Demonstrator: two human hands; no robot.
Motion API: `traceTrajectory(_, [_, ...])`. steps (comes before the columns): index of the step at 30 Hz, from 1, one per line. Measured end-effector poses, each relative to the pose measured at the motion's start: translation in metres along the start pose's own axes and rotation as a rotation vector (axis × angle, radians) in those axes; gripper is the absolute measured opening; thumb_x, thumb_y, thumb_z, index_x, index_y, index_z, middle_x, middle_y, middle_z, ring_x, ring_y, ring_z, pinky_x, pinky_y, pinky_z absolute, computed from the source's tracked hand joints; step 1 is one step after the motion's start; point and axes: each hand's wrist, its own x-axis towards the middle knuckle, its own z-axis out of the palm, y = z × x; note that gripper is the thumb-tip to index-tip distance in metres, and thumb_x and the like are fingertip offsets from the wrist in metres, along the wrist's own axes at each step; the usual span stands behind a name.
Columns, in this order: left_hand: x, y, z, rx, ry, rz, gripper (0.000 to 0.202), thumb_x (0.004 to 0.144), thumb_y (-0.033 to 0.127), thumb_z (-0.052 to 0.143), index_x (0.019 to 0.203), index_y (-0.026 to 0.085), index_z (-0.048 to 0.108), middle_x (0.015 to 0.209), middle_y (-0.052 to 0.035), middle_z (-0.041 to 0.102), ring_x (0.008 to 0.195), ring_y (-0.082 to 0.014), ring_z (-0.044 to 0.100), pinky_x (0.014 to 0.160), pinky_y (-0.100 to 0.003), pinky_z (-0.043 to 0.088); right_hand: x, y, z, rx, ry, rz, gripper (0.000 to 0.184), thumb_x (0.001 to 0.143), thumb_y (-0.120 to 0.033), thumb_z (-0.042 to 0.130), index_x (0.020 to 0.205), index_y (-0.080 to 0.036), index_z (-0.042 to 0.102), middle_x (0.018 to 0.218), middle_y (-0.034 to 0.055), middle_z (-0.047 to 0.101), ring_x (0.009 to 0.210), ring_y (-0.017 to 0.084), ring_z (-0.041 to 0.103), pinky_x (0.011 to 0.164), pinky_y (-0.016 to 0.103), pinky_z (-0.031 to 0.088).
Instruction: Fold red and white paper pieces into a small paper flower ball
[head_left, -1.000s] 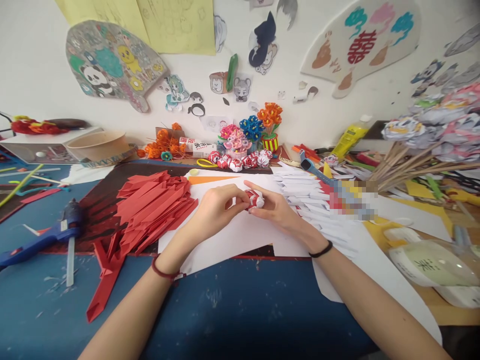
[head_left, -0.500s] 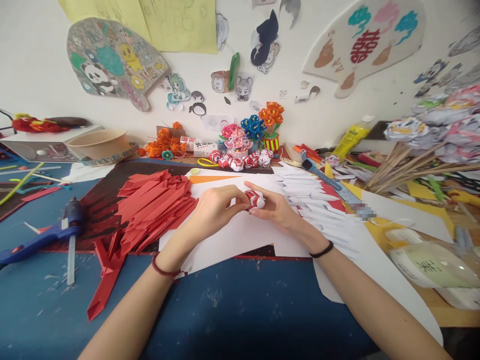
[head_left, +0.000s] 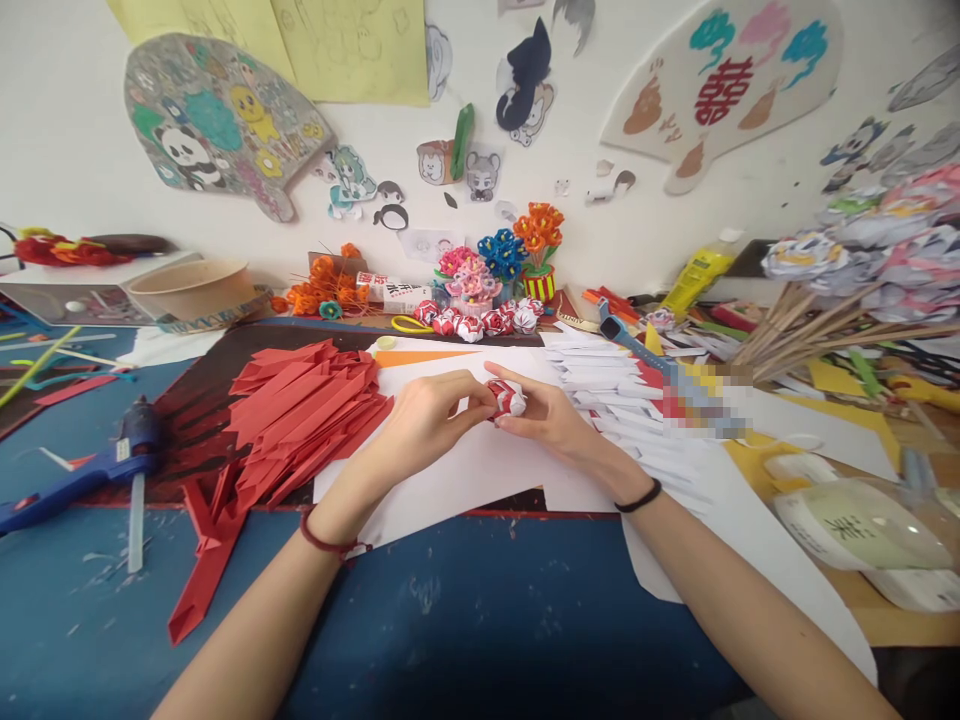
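Observation:
Between my two hands, above white paper sheets [head_left: 465, 470], is a small red-and-white folded paper flower [head_left: 507, 398]. My left hand [head_left: 437, 415] pinches its left side with thumb and fingers. Around its right side curve the thumb and forefinger of my right hand [head_left: 547, 415]; the other fingers are partly hidden. A heap of folded red paper strips [head_left: 300, 420] lies left of my left hand. Rows of folded white paper strips [head_left: 607, 400] spread out to the right of my right hand. Several finished red-and-white paper flowers [head_left: 471, 326] sit in a row behind.
A blue hot glue gun [head_left: 112, 465] lies at left. Small pots of pink, blue and orange flowers [head_left: 541, 235] stand against the wall. At right are a blue wristwatch [head_left: 637, 348], a yellow bottle [head_left: 701, 270], a clear plastic bottle [head_left: 862, 525] and sticks with paper flowers [head_left: 795, 320].
The view has shifted slightly, so everything sits a little further left. The paper flower is turned a little between my fingers; both hands keep their hold.

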Motion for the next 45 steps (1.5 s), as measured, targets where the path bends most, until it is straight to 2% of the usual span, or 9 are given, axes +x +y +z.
traceTrajectory(5, [-0.001, -0.002, 0.000, 0.034, -0.019, 0.010, 0.009, 0.091, 0.022, 0.061, 0.089, 0.020, 0.070, 0.082, -0.0012, 0.069, 0.068, -0.0121, 0.056, 0.059, -0.023, 0.039, 0.000, 0.002, 0.000, -0.012, -0.007, -0.002, 0.076, 0.077, -0.032, 0.079, 0.145, -0.027, 0.046, 0.108, 0.0014, 0.064, 0.089, 0.015, 0.061, 0.084, 0.031, 0.053])
traceTrajectory(11, [-0.002, 0.001, 0.000, 0.139, -0.048, 0.034, 0.010, 0.092, 0.022, 0.059, 0.089, 0.020, 0.068, 0.083, -0.0006, 0.069, 0.070, -0.0124, 0.057, 0.063, -0.023, 0.040, -0.001, 0.001, 0.001, -0.019, -0.008, -0.008, 0.078, 0.077, -0.034, 0.079, 0.146, -0.025, 0.044, 0.117, 0.0037, 0.064, 0.098, 0.019, 0.061, 0.089, 0.034, 0.052])
traceTrajectory(16, [-0.002, 0.002, 0.001, 0.244, -0.080, 0.064, 0.009, 0.094, 0.023, 0.056, 0.091, 0.019, 0.063, 0.086, -0.0012, 0.068, 0.070, -0.0128, 0.060, 0.065, -0.024, 0.042, 0.000, 0.004, 0.000, -0.055, 0.018, -0.006, 0.075, 0.077, -0.035, 0.079, 0.144, -0.027, 0.047, 0.110, 0.0028, 0.066, 0.092, 0.019, 0.062, 0.085, 0.036, 0.054])
traceTrajectory(20, [-0.002, 0.002, 0.006, 0.381, -0.068, 0.086, 0.014, 0.098, 0.026, 0.050, 0.092, 0.017, 0.060, 0.089, -0.0028, 0.068, 0.068, -0.0135, 0.060, 0.062, -0.025, 0.039, 0.001, 0.004, 0.000, -0.053, 0.043, -0.011, 0.076, 0.075, -0.038, 0.080, 0.143, -0.027, 0.049, 0.101, 0.0039, 0.068, 0.101, 0.025, 0.062, 0.090, 0.042, 0.055])
traceTrajectory(27, [-0.005, -0.005, 0.020, 0.715, 0.035, 0.186, 0.016, 0.100, 0.020, 0.044, 0.090, 0.017, 0.057, 0.082, -0.0024, 0.065, 0.055, -0.0131, 0.050, 0.057, -0.031, 0.028, 0.002, 0.005, 0.003, -0.004, 0.053, -0.012, 0.071, 0.077, -0.036, 0.079, 0.141, -0.029, 0.050, 0.126, 0.0047, 0.062, 0.099, 0.021, 0.061, 0.090, 0.039, 0.055])
traceTrajectory(33, [-0.004, -0.003, 0.018, 0.660, 0.127, 0.180, 0.014, 0.099, 0.019, 0.045, 0.097, 0.019, 0.059, 0.088, -0.0017, 0.068, 0.062, -0.0138, 0.053, 0.061, -0.032, 0.029, 0.005, 0.008, 0.000, 0.024, 0.106, -0.052, 0.063, 0.080, -0.031, 0.075, 0.138, -0.026, 0.053, 0.113, 0.0060, 0.065, 0.090, 0.019, 0.062, 0.078, 0.033, 0.054])
traceTrajectory(36, [-0.004, -0.004, 0.015, 0.744, 0.175, 0.170, 0.017, 0.098, 0.014, 0.043, 0.098, 0.018, 0.060, 0.087, -0.0035, 0.068, 0.065, -0.0153, 0.055, 0.062, -0.033, 0.028, 0.005, 0.007, -0.001, 0.071, 0.102, -0.071, 0.062, 0.080, -0.029, 0.074, 0.138, -0.024, 0.052, 0.106, 0.0059, 0.066, 0.090, 0.019, 0.062, 0.076, 0.032, 0.053])
traceTrajectory(39, [-0.005, -0.005, 0.016, 0.790, 0.138, 0.180, 0.016, 0.097, 0.015, 0.045, 0.096, 0.017, 0.061, 0.083, -0.0039, 0.068, 0.062, -0.0160, 0.054, 0.061, -0.033, 0.028, 0.005, 0.006, 0.000, 0.071, 0.086, -0.056, 0.064, 0.078, -0.028, 0.077, 0.136, -0.024, 0.053, 0.105, 0.0044, 0.066, 0.090, 0.018, 0.062, 0.078, 0.030, 0.053])
traceTrajectory(45, [-0.005, -0.001, 0.021, 0.646, 0.075, 0.127, 0.012, 0.097, 0.023, 0.049, 0.096, 0.018, 0.060, 0.089, -0.0014, 0.068, 0.067, -0.0160, 0.058, 0.063, -0.030, 0.036, 0.004, 0.006, 0.000, -0.060, 0.104, -0.064, 0.060, 0.078, -0.034, 0.077, 0.133, -0.025, 0.056, 0.118, 0.0051, 0.064, 0.103, 0.021, 0.061, 0.088, 0.033, 0.051])
